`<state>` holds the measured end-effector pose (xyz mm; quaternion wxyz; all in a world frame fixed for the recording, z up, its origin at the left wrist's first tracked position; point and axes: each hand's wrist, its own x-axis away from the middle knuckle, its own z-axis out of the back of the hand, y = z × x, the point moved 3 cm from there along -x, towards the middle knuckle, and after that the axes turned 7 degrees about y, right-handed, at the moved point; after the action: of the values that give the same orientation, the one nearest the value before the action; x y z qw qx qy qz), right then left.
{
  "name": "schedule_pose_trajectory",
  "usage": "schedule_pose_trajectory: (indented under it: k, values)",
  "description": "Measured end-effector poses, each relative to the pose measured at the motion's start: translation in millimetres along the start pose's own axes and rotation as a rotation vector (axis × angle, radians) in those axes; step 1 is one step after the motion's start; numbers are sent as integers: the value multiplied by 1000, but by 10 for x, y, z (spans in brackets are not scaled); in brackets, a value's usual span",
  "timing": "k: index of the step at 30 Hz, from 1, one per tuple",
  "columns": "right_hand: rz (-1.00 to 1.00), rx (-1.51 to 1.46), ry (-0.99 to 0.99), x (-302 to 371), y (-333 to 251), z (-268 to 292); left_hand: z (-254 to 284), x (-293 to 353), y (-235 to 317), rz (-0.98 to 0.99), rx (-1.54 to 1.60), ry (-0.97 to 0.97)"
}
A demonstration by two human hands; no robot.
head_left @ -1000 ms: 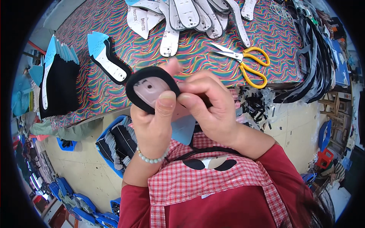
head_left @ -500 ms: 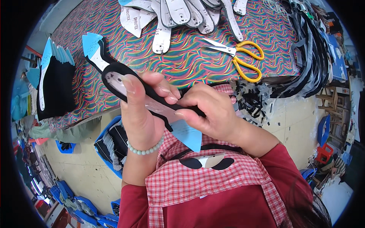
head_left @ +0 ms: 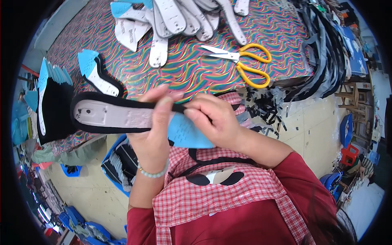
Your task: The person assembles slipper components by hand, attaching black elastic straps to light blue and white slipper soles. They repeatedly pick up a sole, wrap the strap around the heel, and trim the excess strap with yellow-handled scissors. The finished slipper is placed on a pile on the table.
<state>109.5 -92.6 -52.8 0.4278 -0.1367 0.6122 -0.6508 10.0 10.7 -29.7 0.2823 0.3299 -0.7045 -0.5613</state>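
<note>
Both hands hold one insole (head_left: 110, 115) flat in front of my chest: a grey-white board with a black fabric rim and a light blue forepart. My left hand (head_left: 153, 126) wraps around its middle, thumb on top. At the black rim just right of that thumb, my right hand (head_left: 214, 120) pinches the edge. The heel end points left, over the table edge.
A table with a wavy multicoloured cover (head_left: 192, 69) carries yellow-handled scissors (head_left: 245, 63), a heap of white insole boards (head_left: 175, 20), one finished insole (head_left: 98, 75) and a stack of black and blue pieces (head_left: 51, 102). Black straps (head_left: 322, 53) hang at right. A blue crate (head_left: 116, 163) stands below.
The insole has been turned from end-on to lying sideways, its heel swung out to the left. My left hand has slid to its middle; the right keeps pinching the rim.
</note>
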Motion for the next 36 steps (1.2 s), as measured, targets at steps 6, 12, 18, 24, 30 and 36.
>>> schedule_pose_trajectory:
  k: [6, 12, 18, 24, 30, 36]
  values:
    - [84, 51, -131, 84, -138, 5, 169, 47, 86, 147, -69, -71]
    - [359, 362, -288, -117, 43, 582, 906, 210, 132, 485, -21, -226]
    - [94, 869, 7, -308, 517, 1610, 1719, 109, 835, 384, 1247, -241]
    - [103, 896, -292, -366, 498, 1517, 1039, -142, 144, 429, 310, 161]
    - [262, 826, -392, -468, 544, 1073, 653, -335, -234, 572, 681, -21]
    - [60, 959, -528, -517, 431, 789, 1715, -3, 654, 194, 1567, 111]
